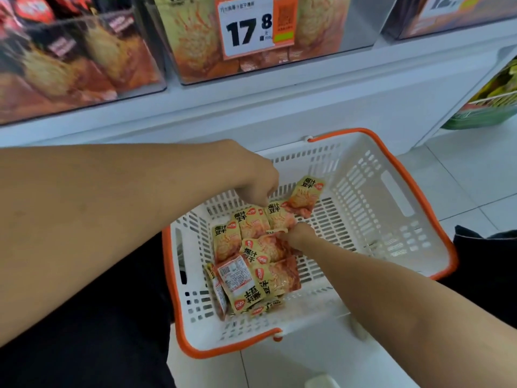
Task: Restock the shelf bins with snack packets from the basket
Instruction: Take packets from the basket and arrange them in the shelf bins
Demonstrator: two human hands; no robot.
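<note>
Both hands reach into the basket (391,191) below the shelf bin (251,65).
Right hand (298,233) pinches packets (251,247) heaped in the basket's left half; left hand (251,177) hovers above them, fingers curled, holding nothing.

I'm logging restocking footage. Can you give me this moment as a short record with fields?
setting: white shelf with clear plastic bins, price tag reading 17.8
container: white plastic basket with orange rim on the floor
contents: yellow and orange snack packets piled at the basket's left side
left hand: above the packets, fingers curled downward, grip unclear
right hand: gripping packets in the pile
</note>
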